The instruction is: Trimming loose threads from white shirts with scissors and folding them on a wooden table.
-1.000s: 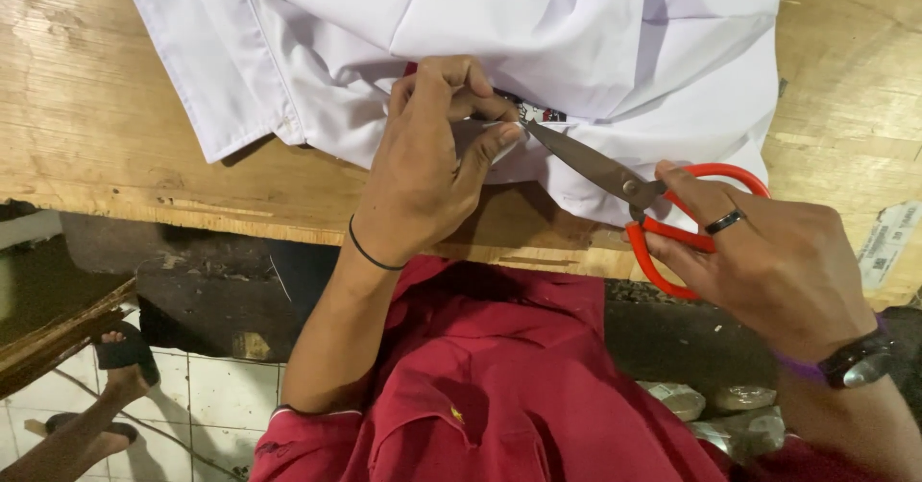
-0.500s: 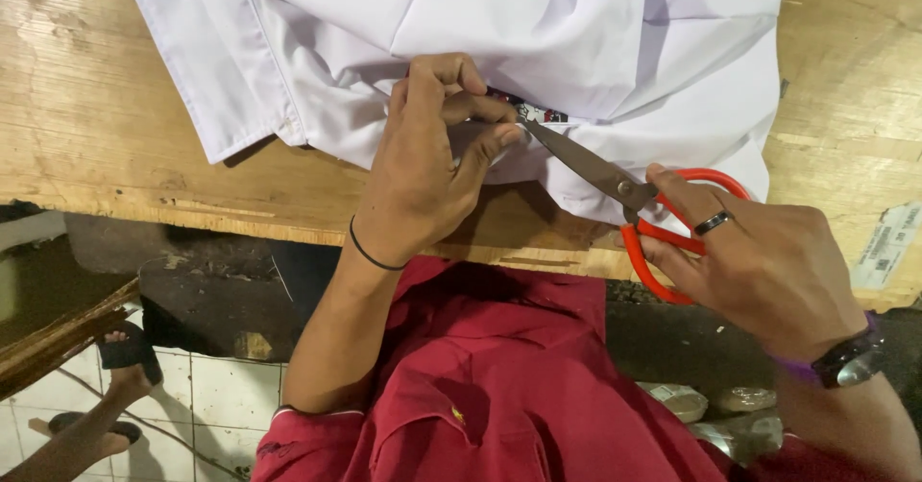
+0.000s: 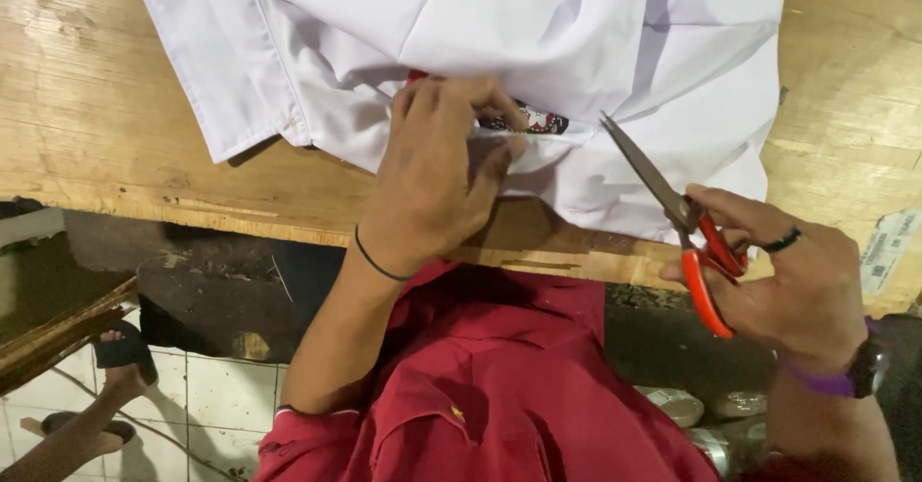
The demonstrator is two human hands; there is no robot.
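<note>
A white shirt (image 3: 538, 31) lies spread over a wooden table (image 3: 106, 127). My left hand (image 3: 432, 170) pinches a fold of the shirt at its lower edge, beside a small dark patterned patch (image 3: 538, 119). My right hand (image 3: 783, 266) holds red-handled scissors (image 3: 677, 213) with the blades closed, the tip pointing up-left toward the patch but a short way off it. A black band circles my left wrist. A dark ring and a purple-strapped watch are on my right hand and wrist.
My red shirt (image 3: 499, 386) fills the lower middle. Below the table edge are white floor tiles (image 3: 221, 386), a person's sandalled foot (image 3: 120, 367) at lower left, and metal lids (image 3: 691, 415) at lower right. A printed paper label (image 3: 884, 252) lies on the table's right edge.
The scissors have pulled back to the right, away from the patch and my left fingers, and their blades now point more upright. My left hand has stayed on the fold.
</note>
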